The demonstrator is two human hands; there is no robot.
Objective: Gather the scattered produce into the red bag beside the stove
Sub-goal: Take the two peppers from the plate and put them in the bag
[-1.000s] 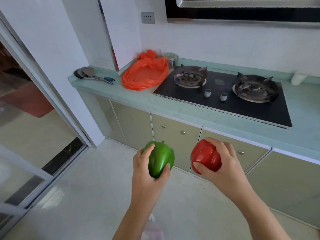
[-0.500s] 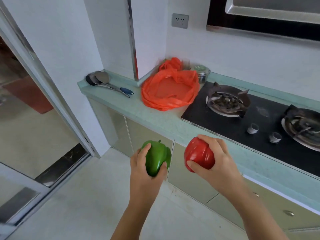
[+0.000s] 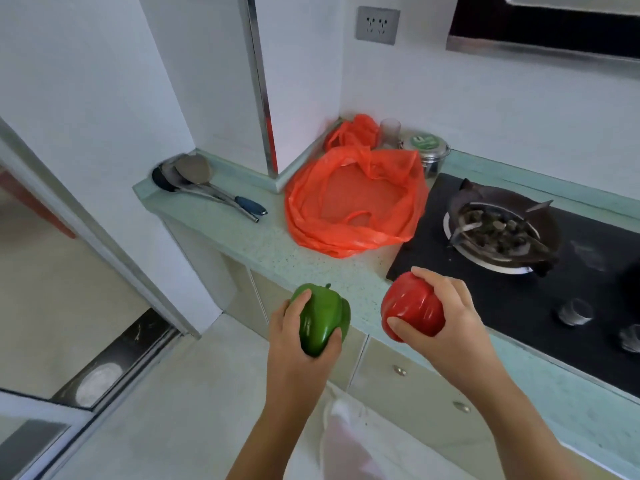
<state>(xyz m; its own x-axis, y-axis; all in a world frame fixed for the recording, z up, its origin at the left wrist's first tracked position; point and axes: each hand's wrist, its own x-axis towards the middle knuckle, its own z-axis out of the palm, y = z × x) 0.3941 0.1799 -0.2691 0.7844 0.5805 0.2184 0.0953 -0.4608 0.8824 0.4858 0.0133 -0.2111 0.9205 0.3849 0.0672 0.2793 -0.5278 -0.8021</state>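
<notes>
My pale green speckled countertop (image 3: 277,251) runs from the middle left of the frame down toward the lower right. At its left end lie my ladles and spatula (image 3: 194,174), heads against the wall, handles pointing right. Just right of them, in the upper middle, the red bag (image 3: 353,199) sits open and crumpled, touching the black stove (image 3: 512,289) set into the counter. Behind the bag, by the wall, stand a clear cup (image 3: 389,131) and a steel tin (image 3: 427,152).

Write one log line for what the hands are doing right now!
left hand: green pepper | right hand: red pepper | red bag: open, empty
</notes>
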